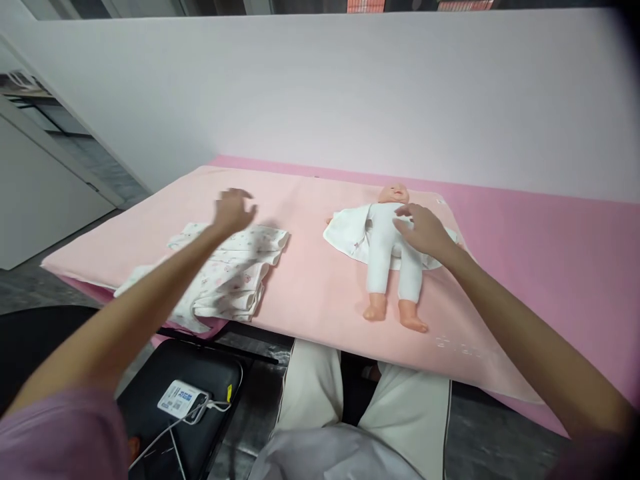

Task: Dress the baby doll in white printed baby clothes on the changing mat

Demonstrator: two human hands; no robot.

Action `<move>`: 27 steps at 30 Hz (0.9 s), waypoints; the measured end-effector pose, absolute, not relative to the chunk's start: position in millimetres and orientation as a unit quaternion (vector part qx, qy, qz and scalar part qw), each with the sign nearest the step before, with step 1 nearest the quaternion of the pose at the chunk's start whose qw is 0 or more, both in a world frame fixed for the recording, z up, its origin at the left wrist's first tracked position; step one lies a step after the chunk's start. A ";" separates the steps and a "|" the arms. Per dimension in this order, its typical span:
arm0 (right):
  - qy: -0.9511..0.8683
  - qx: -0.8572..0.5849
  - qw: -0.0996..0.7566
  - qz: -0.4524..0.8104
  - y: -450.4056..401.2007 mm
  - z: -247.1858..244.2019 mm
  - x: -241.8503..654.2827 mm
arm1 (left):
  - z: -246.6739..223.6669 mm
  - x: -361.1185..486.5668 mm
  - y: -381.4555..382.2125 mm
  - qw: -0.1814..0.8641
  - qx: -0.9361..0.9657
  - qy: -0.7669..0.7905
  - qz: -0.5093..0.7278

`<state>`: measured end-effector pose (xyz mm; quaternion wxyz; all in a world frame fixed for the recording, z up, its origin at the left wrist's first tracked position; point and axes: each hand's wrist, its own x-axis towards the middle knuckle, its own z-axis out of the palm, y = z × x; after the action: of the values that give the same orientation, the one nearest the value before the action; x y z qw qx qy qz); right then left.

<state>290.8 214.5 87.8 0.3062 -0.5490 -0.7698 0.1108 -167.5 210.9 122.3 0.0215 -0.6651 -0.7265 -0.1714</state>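
A baby doll (pixel 394 195) lies on its back on the pink-covered table, head toward the wall and bare feet toward me. It has white pants (pixel 381 257) on, and a white baby shirt (pixel 349 230) is spread out under it. My right hand (pixel 424 230) is over the doll's right-hand side as I see it, fingers apart, holding nothing; whether it touches the doll I cannot tell. On the left, my left hand (pixel 234 212) hovers above a stack of folded white printed baby clothes (pixel 227 283). Its fingers are apart with nothing in them.
A peach sheet (pixel 310 293) covers most of the pink table mat (pixel 545 267). A white wall panel (pixel 350 100) rises behind. At lower left, a black chair (pixel 215 370) holds a white power bank (pixel 183 401) with a cable. My legs are under the table's front edge.
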 end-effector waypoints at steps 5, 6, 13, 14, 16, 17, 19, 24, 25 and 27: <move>-0.825 -0.531 0.179 0.068 284.7 64.8 258.0 | 57.1 -18.8 264.7 -0.032 -0.792 -0.568 -0.222; -0.824 -0.538 0.166 0.062 292.6 62.2 253.3 | 45.9 12.8 272.1 -0.042 -0.797 -0.559 -0.226; -0.837 -0.542 0.072 0.034 320.0 61.2 233.1 | -1.8 91.3 302.5 -0.034 -0.768 -0.582 -0.263; -0.839 -0.540 0.060 0.037 324.9 61.8 230.2 | -5.4 88.7 305.8 -0.034 -0.768 -0.580 -0.269; -0.840 -0.539 0.039 0.043 335.4 62.6 223.1 | -10.3 83.5 311.2 -0.034 -0.767 -0.577 -0.280; -0.840 -0.540 0.032 0.045 340.1 62.6 219.3 | -11.6 81.8 313.2 -0.033 -0.766 -0.576 -0.284; -0.839 -0.542 0.030 0.044 346.7 61.3 213.2 | -12.2 80.3 315.6 -0.030 -0.760 -0.583 -0.286; -0.829 -0.543 0.131 0.038 347.0 50.2 228.9 | -9.5 76.1 316.6 -0.033 -0.722 -0.632 -0.279; -0.819 -0.543 0.180 0.047 346.1 47.7 238.5 | -9.3 74.3 316.7 -0.044 -0.711 -0.642 -0.283; -0.785 -0.543 0.290 0.070 344.7 43.7 260.7 | -9.6 71.0 317.0 -0.074 -0.689 -0.660 -0.292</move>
<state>260.7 344.7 43.7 0.2902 -0.5429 -0.7850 0.0698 71.0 317.0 -9.6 -0.0744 -0.6885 -0.6597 -0.2919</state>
